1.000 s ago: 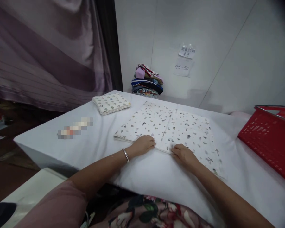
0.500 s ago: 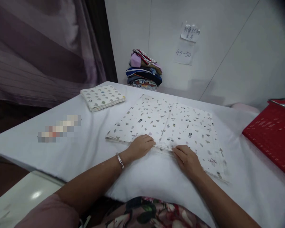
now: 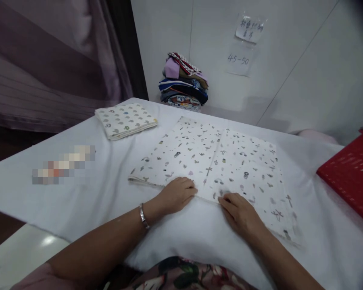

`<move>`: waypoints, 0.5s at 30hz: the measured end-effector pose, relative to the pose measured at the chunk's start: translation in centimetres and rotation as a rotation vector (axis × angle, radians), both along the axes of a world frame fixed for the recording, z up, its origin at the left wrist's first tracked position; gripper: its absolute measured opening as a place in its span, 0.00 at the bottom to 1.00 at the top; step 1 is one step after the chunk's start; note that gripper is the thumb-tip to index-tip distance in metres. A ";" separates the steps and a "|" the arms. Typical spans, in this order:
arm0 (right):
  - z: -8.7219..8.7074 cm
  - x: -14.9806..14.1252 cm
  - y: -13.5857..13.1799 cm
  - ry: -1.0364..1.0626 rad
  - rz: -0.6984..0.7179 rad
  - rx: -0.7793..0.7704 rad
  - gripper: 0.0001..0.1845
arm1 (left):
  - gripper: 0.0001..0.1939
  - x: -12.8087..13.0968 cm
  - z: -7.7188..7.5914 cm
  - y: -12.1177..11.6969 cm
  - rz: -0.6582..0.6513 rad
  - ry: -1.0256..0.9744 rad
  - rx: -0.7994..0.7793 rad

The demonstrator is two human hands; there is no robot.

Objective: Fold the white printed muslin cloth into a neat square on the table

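A white printed cloth (image 3: pixel 199 153) with small grey and brown motifs lies folded in layers on the white-covered table (image 3: pixel 109 193), a crease running through its middle. My left hand (image 3: pixel 179 194), with a bracelet at the wrist, has its fingers closed on the cloth's near edge, left of the crease. On the same edge, a short way to the right, my right hand (image 3: pixel 238 210) pinches the fabric between thumb and fingers. The far left part of the table bears a smaller folded cloth (image 3: pixel 125 121) with grey motifs.
A blurred-out long object (image 3: pixel 65 164) lies on the table's left. A stack of folded textiles (image 3: pixel 184 86) stands by the back wall. At the right is a red perforated basket (image 3: pixel 351 173). Paper signs (image 3: pixel 238 60) hang on the wall, and a curtain (image 3: pixel 48 60) at the left.
My view has tilted down and come closer to the table. Both hands stay at the cloth's near edge; the right fingers shift slightly there. The cloth keeps its folded shape.
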State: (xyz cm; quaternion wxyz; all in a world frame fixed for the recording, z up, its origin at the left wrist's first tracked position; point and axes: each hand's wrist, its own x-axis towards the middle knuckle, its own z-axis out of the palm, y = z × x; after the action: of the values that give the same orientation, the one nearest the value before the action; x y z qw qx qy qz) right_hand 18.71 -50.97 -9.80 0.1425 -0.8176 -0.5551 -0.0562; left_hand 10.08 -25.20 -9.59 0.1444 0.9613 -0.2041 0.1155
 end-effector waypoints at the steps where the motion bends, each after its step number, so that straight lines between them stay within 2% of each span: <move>1: -0.1 0.0 -0.1 -0.014 0.009 -0.006 0.16 | 0.08 -0.1 0.3 0.0 0.001 0.015 0.006; 8: -2.5 0.5 -0.9 -0.126 -0.023 0.045 0.23 | 0.13 -0.8 1.0 -0.5 0.054 0.077 0.097; 15: -2.4 1.9 -1.9 -0.181 0.097 0.092 0.23 | 0.15 -1.3 0.6 -1.0 0.126 0.048 0.122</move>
State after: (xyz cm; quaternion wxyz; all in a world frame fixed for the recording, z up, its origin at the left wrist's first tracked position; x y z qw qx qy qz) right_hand 20.58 -52.85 -12.25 0.1318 -0.7738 -0.6014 -0.1486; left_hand 8.81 -26.16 -8.95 0.0830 0.9818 -0.1463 0.0886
